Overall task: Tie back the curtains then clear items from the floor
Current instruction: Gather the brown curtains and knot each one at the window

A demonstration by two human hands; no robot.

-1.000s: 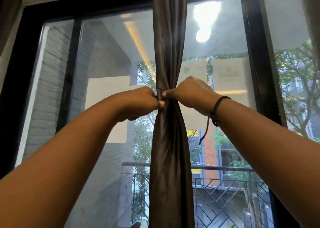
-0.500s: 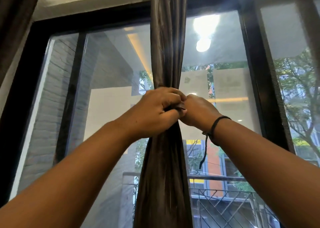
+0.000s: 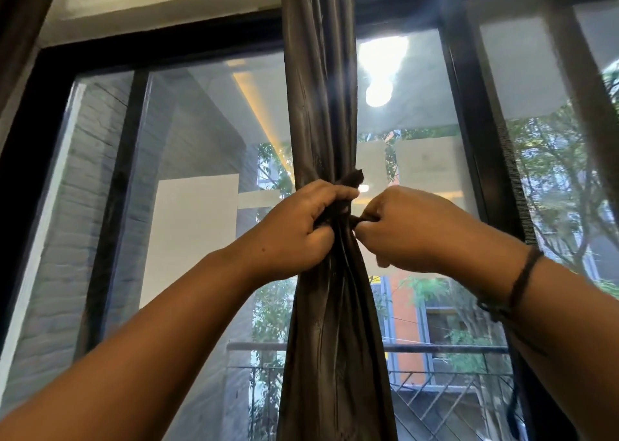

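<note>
While the curtain (image 3: 321, 105) is hanging gathered into one tight column down the middle of the window (image 3: 187, 159), you are working the tie (image 3: 351, 180) around its waist. Your left hand (image 3: 294, 229) is curling closed around the bunched fabric and one end of the tie, whose tip is poking up just above your knuckles. Your right hand (image 3: 408, 229) is pinching the other end between thumb and forefinger, fingers folded in, pulling it off to the right.

As for progress, I am judging this as mid-knot: the fabric is bundled and the band is wrapped, but the ends are looking loose, not yet cinched. Another curtain (image 3: 23, 21) is showing at the top left edge, and whether it is tied is hidden. The floor is out of view, so the clearing appears to be all ahead of you.

Compared with half a second ago, your hands are no longer pressed together over the bundle; they are separating, the right drawing away, and the tie's tip is now showing above your left hand.
</note>
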